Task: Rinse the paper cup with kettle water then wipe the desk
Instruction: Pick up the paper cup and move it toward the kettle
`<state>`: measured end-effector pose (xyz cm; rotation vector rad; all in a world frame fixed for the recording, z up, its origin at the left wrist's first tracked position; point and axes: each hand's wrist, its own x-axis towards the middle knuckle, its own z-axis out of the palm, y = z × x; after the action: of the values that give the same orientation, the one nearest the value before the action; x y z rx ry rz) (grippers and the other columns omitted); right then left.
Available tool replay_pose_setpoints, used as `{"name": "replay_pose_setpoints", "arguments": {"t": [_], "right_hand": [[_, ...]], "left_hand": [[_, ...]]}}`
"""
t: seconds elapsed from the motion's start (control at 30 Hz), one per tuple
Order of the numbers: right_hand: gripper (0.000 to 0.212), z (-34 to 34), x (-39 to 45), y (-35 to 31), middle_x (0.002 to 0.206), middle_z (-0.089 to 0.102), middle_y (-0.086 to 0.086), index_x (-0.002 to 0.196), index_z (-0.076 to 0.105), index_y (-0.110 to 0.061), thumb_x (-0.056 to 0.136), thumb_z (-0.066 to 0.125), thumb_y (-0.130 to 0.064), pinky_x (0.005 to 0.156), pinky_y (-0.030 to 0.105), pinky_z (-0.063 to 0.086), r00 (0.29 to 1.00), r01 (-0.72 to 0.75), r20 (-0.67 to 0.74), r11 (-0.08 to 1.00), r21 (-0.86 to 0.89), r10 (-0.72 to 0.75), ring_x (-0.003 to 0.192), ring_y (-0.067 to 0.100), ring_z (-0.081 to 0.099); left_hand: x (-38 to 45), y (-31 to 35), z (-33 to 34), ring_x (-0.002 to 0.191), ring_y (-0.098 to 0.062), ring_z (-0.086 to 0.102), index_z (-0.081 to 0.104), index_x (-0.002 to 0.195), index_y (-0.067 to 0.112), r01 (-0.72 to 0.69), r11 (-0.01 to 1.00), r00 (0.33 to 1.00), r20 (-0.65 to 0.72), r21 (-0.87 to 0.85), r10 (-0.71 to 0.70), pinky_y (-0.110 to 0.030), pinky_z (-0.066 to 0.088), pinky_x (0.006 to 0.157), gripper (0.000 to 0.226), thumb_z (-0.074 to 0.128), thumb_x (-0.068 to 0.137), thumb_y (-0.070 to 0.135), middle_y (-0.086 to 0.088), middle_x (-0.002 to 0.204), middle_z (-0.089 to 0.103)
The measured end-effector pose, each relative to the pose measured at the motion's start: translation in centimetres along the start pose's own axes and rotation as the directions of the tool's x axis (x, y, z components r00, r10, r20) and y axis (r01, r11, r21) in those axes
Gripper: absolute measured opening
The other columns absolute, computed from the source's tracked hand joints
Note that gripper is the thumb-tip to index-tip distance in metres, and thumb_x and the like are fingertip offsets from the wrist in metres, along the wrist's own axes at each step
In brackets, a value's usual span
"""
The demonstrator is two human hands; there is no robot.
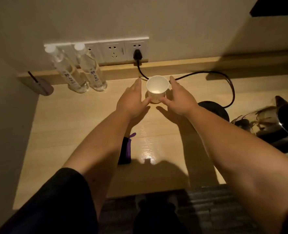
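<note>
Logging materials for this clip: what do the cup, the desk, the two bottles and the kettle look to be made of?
Cup: white paper, matte, thin rolled rim. Desk: pale wood-grain surface, probably laminate, glossy enough to reflect light. Bottles: clear plastic, see-through, with white caps. Kettle: shiny metal body, likely stainless steel given its mirror-like reflections, with a black lid that looks plastic.

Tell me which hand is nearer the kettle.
Right. The right hand is at the paper cup, on the side toward the kettle; the left hand is on its far side.
</note>
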<state>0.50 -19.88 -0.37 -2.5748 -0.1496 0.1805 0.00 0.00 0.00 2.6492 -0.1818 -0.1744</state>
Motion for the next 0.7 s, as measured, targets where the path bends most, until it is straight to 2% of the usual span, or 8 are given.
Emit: {"name": "replay_pose_setpoints", "arguments": {"t": [0.07, 0.13, 0.2, 0.27, 0.47, 0.7], "right_hand": [[0.093, 0.1, 0.7, -0.1, 0.149, 0.042, 0.005, 0.15, 0.014, -0.025, 0.079, 0.062, -0.06, 0.094, 0.041, 0.042, 1.0, -0.011, 0.016, 0.998, 0.054, 0.01, 0.129, 0.028, 0.045], [0.085, 0.5, 0.8, -0.2, 0.14, 0.051, 0.003, 0.146, 0.022, -0.026, 0.078, 0.064, -0.058, 0.085, 0.033, 0.044, 1.0, -0.008, 0.022, 0.994, 0.112, 0.005, 0.121, 0.026, 0.052], [0.078, 0.8, 0.9, -0.3, 0.137, 0.053, 0.002, 0.143, 0.029, -0.025, 0.08, 0.066, -0.053, 0.083, 0.03, 0.041, 1.0, -0.004, 0.006, 0.987, 0.158, 0.003, 0.12, 0.024, 0.053], [0.074, 0.8, 0.6, -0.1, 0.136, 0.054, 0.002, 0.141, 0.032, -0.023, 0.081, 0.067, -0.049, 0.083, 0.029, 0.041, 1.0, -0.005, -0.021, 0.985, 0.17, 0.008, 0.119, 0.024, 0.053], [0.073, 0.1, -2.4, 0.0, 0.136, 0.054, 0.003, 0.14, 0.033, -0.022, 0.081, 0.066, -0.05, 0.084, 0.032, 0.045, 0.998, -0.023, -0.061, 0.985, 0.17, 0.034, 0.116, 0.024, 0.054], [0.073, -1.3, -8.6, 0.5, 0.133, 0.056, 0.003, 0.139, 0.033, -0.023, 0.08, 0.065, -0.052, 0.08, 0.033, 0.045, 1.0, 0.003, -0.031, 0.986, 0.169, 0.002, 0.113, 0.024, 0.056]], "left_hand": [[0.9, 0.1, 0.2, 0.139, -0.028, 0.033, 0.008, 0.153, 0.018, 0.0, 0.999, 1.0, 0.024, -0.04, 0.001, -0.045, 0.038, 0.108, 0.083, 0.054, 0.092, 0.051, -0.006, 0.158, 0.026], [1.2, 0.2, 0.5, 0.127, -0.029, 0.048, 0.017, 0.152, 0.02, -0.023, 0.996, 0.999, 0.029, -0.088, 0.026, -0.042, 0.047, 0.094, 0.076, 0.057, 0.093, 0.045, -0.006, 0.149, 0.043], [1.1, 0.8, 0.9, 0.116, -0.026, 0.056, 0.027, 0.148, 0.022, -0.047, 0.983, 0.999, -0.013, -0.18, 0.045, -0.033, 0.046, 0.082, 0.067, 0.06, 0.092, 0.038, -0.005, 0.136, 0.055], [0.7, 1.2, 1.1, 0.116, -0.025, 0.055, 0.03, 0.146, 0.025, -0.058, 0.968, 0.997, -0.055, -0.243, 0.046, -0.029, 0.041, 0.082, 0.063, 0.062, 0.092, 0.034, -0.003, 0.135, 0.056], [-1.6, 2.6, 1.1, 0.123, -0.023, 0.052, 0.031, 0.147, 0.025, -0.047, 0.956, 0.998, -0.046, -0.289, 0.035, -0.027, 0.038, 0.086, 0.064, 0.063, 0.092, 0.035, -0.001, 0.14, 0.053], [-7.7, 4.9, 1.4, 0.124, -0.022, 0.051, 0.031, 0.147, 0.023, -0.051, 0.942, 0.999, -0.024, -0.331, 0.046, -0.028, 0.038, 0.087, 0.064, 0.062, 0.092, 0.036, -0.002, 0.141, 0.052]]}}
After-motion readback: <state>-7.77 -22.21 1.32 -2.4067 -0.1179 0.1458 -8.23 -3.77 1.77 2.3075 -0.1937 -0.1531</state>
